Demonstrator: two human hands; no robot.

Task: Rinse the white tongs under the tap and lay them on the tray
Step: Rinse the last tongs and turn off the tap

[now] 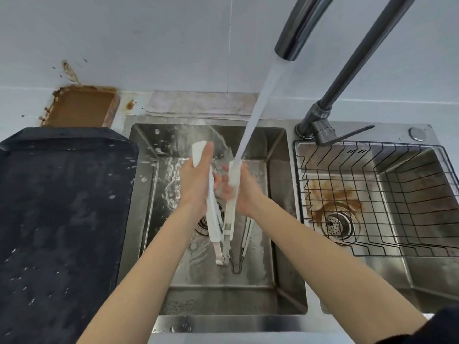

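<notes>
Head view, both hands point(196, 181) point(244, 192) holding white tongs point(214, 214) under tap point(295, 43), black tray point(62, 207) left

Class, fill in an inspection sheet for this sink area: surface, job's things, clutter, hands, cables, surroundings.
Surface: steel left sink basin, wet, water running.
Job's things: white plastic tongs held spread under the stream; black wet tray at left, bare.
Clutter: second metal tongs lying in the basin.
Hands: left hand and right hand each grip one tong arm.
Cables: nothing seen.
Surroundings: dark metal tap; black wire rack in the rust-stained right basin.
</notes>
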